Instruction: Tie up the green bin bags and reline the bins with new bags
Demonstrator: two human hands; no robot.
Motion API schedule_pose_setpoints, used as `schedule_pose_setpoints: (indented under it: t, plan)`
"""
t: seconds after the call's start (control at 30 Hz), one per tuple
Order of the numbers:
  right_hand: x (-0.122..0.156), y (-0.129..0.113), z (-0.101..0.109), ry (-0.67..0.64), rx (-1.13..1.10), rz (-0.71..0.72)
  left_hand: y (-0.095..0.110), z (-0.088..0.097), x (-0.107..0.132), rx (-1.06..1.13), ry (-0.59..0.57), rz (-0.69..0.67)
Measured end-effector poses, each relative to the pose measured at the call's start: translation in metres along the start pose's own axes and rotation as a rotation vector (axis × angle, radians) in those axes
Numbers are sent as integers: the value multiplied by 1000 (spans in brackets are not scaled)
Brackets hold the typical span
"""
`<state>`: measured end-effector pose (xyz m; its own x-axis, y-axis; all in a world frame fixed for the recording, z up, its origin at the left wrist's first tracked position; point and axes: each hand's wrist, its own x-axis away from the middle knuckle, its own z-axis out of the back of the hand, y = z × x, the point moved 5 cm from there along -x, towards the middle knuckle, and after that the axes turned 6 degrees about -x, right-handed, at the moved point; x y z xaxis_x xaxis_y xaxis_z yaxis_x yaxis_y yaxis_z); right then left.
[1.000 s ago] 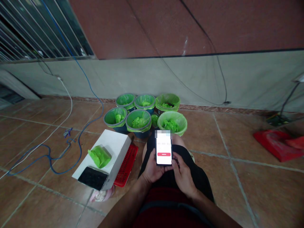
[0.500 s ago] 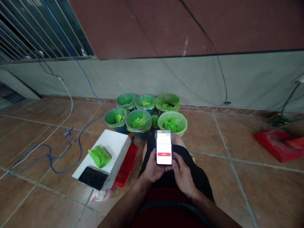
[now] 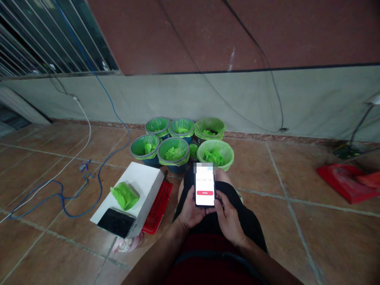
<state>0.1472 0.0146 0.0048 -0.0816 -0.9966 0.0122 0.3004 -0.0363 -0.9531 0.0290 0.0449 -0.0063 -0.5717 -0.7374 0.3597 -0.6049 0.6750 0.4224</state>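
Observation:
A smartphone (image 3: 204, 187) with a bright white screen is held upright over my lap. Digits like a timer and a red button show on it; the top of the screen is blurred out. My left hand (image 3: 190, 211) grips its left side and lower edge. At the lower right corner, my right hand (image 3: 228, 217) also holds the phone, thumb at its edge. Just beyond my knees stands a bin (image 3: 228, 152) lined with a light green bag, with crumpled green bags inside.
Several more lined bins (image 3: 175, 161) stand by the wall. To my left, a white box (image 3: 139, 178) bears a green bag (image 3: 124, 195) and a dark phone (image 3: 116, 222), beside a red basket (image 3: 158, 209). A blue cable (image 3: 100, 190) loops over the floor. A red object (image 3: 341, 182) lies right.
The timer digits on the phone screen have advanced slightly. Both hands keep the same hold, and nothing else has visibly moved.

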Motion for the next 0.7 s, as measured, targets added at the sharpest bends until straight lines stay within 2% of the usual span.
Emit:
schedule_pose_setpoints:
  t: [0.7]
  plan:
    - [-1, 0, 0, -2, 13, -19, 0, -1, -1, 7, 0, -4]
